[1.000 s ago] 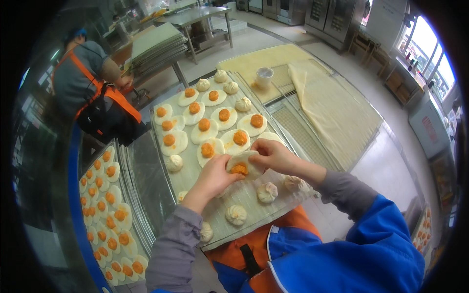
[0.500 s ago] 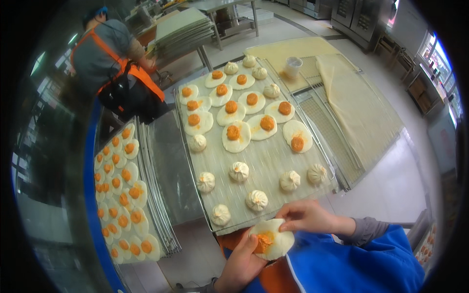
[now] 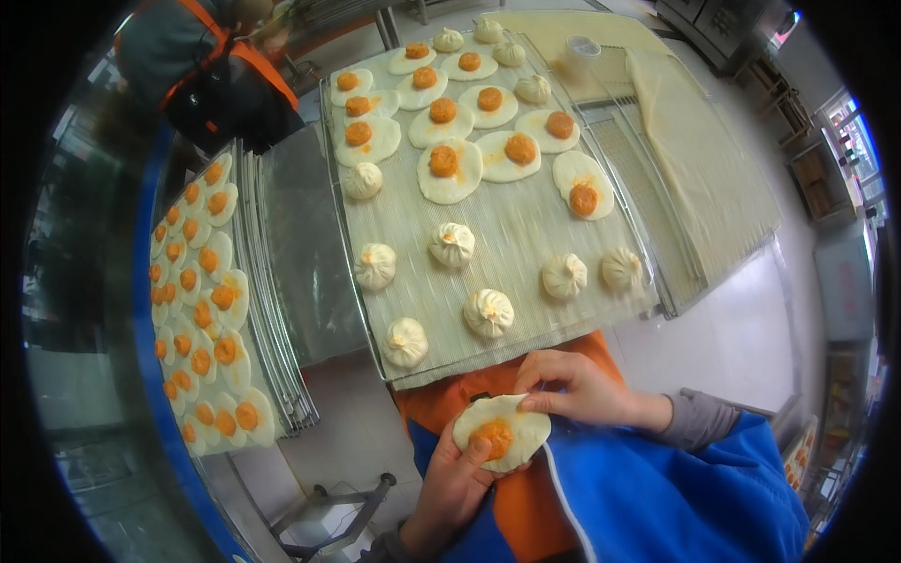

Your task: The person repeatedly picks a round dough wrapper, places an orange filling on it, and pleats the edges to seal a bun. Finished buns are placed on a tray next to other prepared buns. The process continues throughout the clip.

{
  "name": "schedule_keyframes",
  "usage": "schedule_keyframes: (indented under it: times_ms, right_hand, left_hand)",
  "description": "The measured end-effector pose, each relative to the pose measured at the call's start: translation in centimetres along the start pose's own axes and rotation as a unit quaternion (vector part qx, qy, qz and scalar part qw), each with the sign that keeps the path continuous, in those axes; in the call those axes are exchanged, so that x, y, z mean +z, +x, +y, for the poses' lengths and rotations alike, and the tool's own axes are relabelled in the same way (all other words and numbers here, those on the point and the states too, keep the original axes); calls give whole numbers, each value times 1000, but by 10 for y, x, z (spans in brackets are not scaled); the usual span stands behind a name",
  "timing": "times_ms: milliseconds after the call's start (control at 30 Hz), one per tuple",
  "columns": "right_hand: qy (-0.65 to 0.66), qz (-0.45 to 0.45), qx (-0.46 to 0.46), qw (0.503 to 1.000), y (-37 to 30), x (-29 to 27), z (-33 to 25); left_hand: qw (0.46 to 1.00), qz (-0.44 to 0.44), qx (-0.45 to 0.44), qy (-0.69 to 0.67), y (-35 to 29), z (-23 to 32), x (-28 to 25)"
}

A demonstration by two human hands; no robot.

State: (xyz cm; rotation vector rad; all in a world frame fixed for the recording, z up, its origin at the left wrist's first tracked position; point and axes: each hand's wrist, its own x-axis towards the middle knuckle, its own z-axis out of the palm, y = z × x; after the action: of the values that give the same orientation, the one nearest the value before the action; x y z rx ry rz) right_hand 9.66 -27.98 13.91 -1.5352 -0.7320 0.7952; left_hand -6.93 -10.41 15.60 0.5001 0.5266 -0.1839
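Observation:
My left hand [image 3: 460, 483] cradles a round dough wrapper [image 3: 526, 433] from below, its thumb resting by the orange filling [image 3: 492, 438] at the centre. With thumb and fingers, my right hand [image 3: 574, 387] pinches the wrapper's upper right edge. The wrapper is still flat and open, held just in front of the tray's near edge. On the mesh-lined tray [image 3: 422, 305] sit several pleated buns, among them a near one [image 3: 489, 312] and one at the near left [image 3: 405, 342]. Farther back lie flat wrappers topped with filling, such as this filled wrapper [image 3: 450, 171].
A stack of trays [image 3: 282, 347] on the left carries rows of filled wrappers. Right of the main tray are racks under a pale cloth [image 3: 694, 159], with a clear plastic cup [image 3: 582, 52] behind. A co-worker [image 3: 206, 66] in an orange apron stands at the far left.
The view has tilted downward, so the trays appear higher. Both hands still hold the same wrapper, and my right fingers have shifted slightly along its upper edge.

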Motion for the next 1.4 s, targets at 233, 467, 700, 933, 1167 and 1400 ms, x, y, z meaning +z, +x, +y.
schedule_keyframes:
  times_ms: [233, 467, 700, 933, 1167, 1400]
  right_hand:
    - [-275, -38, -161, 947, 1, -1, -7]
    - [-185, -60, -91, 977, 11, -3, -7]
    - [-167, -108, -76, 977, 14, -2, -4]
    - [-194, -148, -157, 957, 21, 7, -4]
    - [-248, -122, -119, 954, 28, 4, 2]
    - [-200, -159, -111, 960, 26, 3, -6]
  left_hand:
    - [937, 94, 117, 315, 17, -6, -11]
    - [842, 44, 164, 511, 20, 1, -12]
    - [872, 46, 84, 479, 30, 6, -24]
    - [831, 15, 48, 554, 32, 20, -20]
    - [949, 20, 13, 314, 30, 16, -22]
    - [950, 6, -3, 313, 24, -4, -29]
